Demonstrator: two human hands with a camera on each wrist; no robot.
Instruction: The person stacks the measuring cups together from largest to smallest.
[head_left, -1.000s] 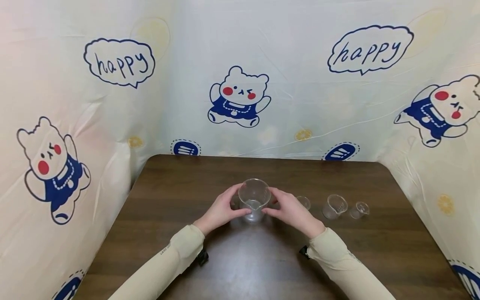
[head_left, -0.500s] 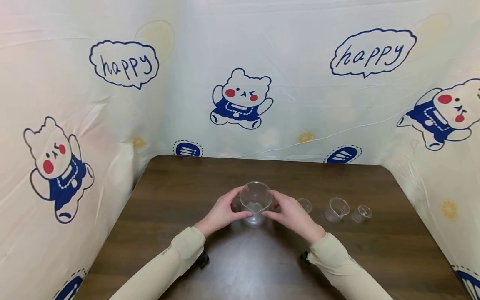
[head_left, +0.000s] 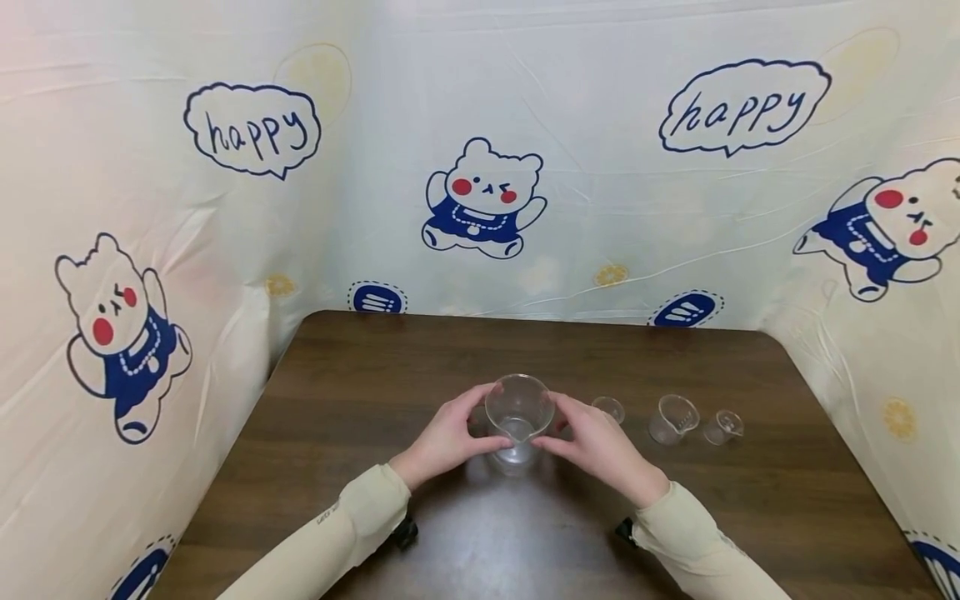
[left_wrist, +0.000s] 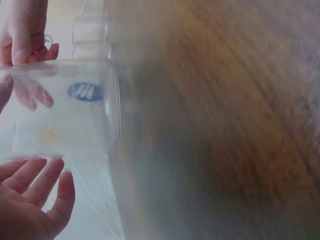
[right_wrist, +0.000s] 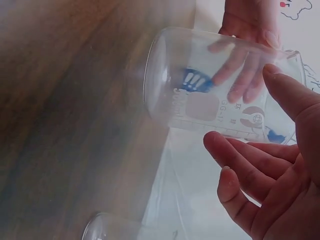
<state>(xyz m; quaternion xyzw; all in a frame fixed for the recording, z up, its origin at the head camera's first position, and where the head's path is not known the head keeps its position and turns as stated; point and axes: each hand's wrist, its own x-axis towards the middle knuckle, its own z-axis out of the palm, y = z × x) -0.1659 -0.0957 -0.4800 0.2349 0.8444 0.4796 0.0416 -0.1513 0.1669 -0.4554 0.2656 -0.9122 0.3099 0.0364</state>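
Note:
A large clear glass beaker (head_left: 519, 408) stands upright between both hands, its spout facing the person. My left hand (head_left: 448, 435) grips it from the left, thumb toward the near side and fingers at the far side. From the right, my right hand (head_left: 603, 437) holds it the same way. In the right wrist view the beaker (right_wrist: 200, 107) shows white printed marks and a scale on its wall. Its base is right at the tabletop in the left wrist view. Nothing shows inside it.
To the right of the hands stand three smaller clear beakers: one partly behind the right hand (head_left: 611, 408), a medium one (head_left: 672, 421) and a small one (head_left: 723, 427). The brown wooden table (head_left: 360, 358) is bordered by a printed cloth (head_left: 585, 167) at back and sides.
Both hands have moved the large beaker a little nearer to the person and slightly right, keeping their grip. The smaller beakers stay in place; the head view has shifted slightly.

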